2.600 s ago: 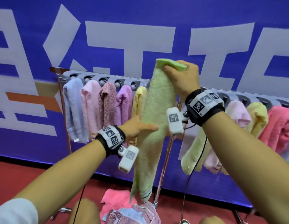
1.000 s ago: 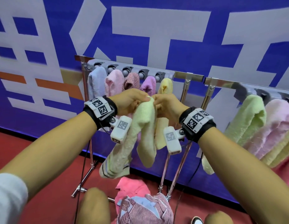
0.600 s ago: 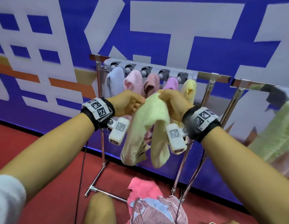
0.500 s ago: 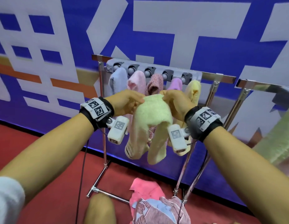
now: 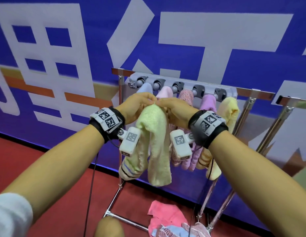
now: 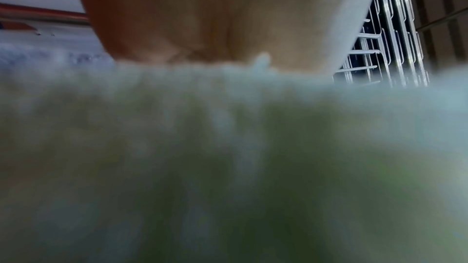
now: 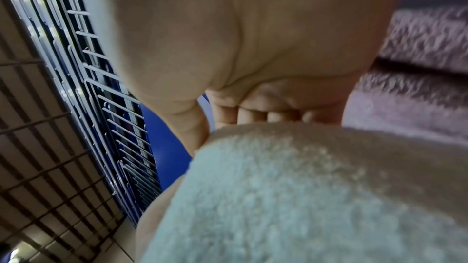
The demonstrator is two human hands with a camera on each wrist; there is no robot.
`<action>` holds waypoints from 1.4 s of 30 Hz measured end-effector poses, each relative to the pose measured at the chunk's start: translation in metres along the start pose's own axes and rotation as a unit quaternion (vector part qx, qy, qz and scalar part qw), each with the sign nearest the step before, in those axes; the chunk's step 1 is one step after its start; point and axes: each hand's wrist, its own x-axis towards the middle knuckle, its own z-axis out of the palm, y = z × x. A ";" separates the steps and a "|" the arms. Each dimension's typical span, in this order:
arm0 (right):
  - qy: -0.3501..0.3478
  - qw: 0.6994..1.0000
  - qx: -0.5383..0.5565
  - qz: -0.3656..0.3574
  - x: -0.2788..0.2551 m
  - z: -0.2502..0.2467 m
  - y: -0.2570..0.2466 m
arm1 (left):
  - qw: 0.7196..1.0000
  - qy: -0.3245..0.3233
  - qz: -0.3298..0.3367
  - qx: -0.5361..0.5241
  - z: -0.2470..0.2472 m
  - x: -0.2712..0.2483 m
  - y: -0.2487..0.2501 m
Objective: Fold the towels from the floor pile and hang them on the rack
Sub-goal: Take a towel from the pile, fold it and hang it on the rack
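A light green towel [image 5: 153, 134], folded in half, hangs down from both my hands in front of the rack [image 5: 183, 86]. My left hand [image 5: 140, 105] and my right hand [image 5: 171, 106] pinch its top fold side by side, just below the grey hook strip. The towel fills the lower left wrist view as a green towel blur [image 6: 228, 157] and shows in the right wrist view as a pale towel [image 7: 303, 187] under my curled fingers [image 7: 253, 115]. On the hooks behind hang blue [image 5: 146, 87], pink [image 5: 166, 92], mottled pink [image 5: 186, 96], purple [image 5: 208, 103] and yellow [image 5: 229, 106] towels.
The floor pile [image 5: 169, 223] of pink and blue towels lies on the red floor by the rack's foot bar [image 5: 124, 218]. A blue and white banner wall [image 5: 183, 40] stands right behind the rack. A second rack's rail [image 5: 292, 100] begins at the right edge.
The long hanging green towel has been folded in half. Both hands came together on its top fold and carried it left, up to the first rack's hooks.
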 end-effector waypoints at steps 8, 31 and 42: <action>0.000 0.994 0.103 0.023 0.046 0.044 -0.022 | 0.988 0.133 0.081 -0.013 -0.061 -0.002 -0.004; 0.009 1.000 0.001 0.028 0.153 0.070 -0.081 | 0.901 0.382 0.190 0.078 -0.135 0.064 -0.037; 0.110 0.791 -0.599 -0.063 0.179 0.037 -0.067 | 0.908 0.380 0.169 0.051 -0.128 0.112 -0.053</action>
